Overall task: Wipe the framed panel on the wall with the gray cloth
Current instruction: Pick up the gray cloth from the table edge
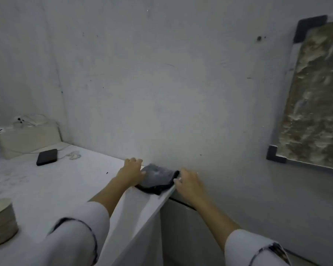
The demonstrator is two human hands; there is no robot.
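A folded gray cloth (157,178) lies on the far right corner of a white table (65,189), against the wall. My left hand (132,172) rests on the cloth's left edge, fingers curled. My right hand (188,184) touches the cloth's right edge at the table corner, fingers bent. Whether either hand grips the cloth is unclear. The framed panel (315,96), rough and brownish with dark corner pieces, hangs on the wall far to the right, well apart from both hands.
A black flat device (47,157) with a white cable lies on the table at the back left. A white box (27,140) stands in the back corner. A round tin (1,220) sits at the near left edge.
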